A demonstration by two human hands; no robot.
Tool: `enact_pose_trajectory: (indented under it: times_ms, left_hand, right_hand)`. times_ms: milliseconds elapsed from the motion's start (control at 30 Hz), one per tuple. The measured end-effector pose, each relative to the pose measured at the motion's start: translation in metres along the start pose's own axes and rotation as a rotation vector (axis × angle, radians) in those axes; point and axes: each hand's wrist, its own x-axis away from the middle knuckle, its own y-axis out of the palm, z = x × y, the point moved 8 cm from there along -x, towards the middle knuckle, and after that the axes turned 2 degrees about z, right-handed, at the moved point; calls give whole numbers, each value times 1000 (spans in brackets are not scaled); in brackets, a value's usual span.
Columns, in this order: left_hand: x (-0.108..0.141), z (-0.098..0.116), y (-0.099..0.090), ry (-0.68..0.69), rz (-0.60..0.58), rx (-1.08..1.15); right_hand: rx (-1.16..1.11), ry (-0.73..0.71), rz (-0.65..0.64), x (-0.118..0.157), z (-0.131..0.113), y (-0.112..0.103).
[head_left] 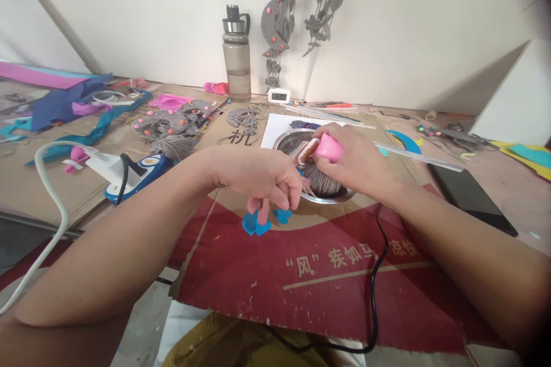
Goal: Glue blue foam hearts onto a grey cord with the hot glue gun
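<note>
My right hand (344,155) is closed round a pink object (329,148) over a round metal bowl (331,200). Grey yarn (322,180) and other small items lie in the bowl. My left hand (269,180) hangs just left of the bowl with its fingers curled and pointing down, above blue felt pieces (256,223). Whether anything is between those fingertips is too small to tell. Another blue piece (282,216) lies on the red and brown cardboard (318,309), near the bowl's front edge.
A water bottle (237,63) and a small digital clock (279,96) stand at the back. Grey felt ornaments (275,23) hang on the wall. A power strip (142,175) is at the left, a black phone (471,195) at the right. A black cable (373,298) crosses the cardboard.
</note>
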Motion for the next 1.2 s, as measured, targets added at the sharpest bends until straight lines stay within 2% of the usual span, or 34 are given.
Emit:
enact_pose_trajectory:
  times_ms: [200,400,500,667,967,1200]
  left_hand:
    - [0,3,-1,56,4,-5]
    - [1,3,-1,50,-4,-22]
    - [2,7,-3,68,28,-61]
    - [6,18,-7,179,95,-141]
    - [8,17,-3,120,48,-173]
    - [12,18,-6,141,81,-96]
  right_hand:
    - [-5,-9,-5,0,-1,0]
    - [-3,1,-10,0,0,1]
    - [-1,-4,-6,1,0,0]
    - [-16,-14,10,1,1,0]
    - [-29,-27,30,0,3,2]
    - [-29,-26,10,1,3,2]
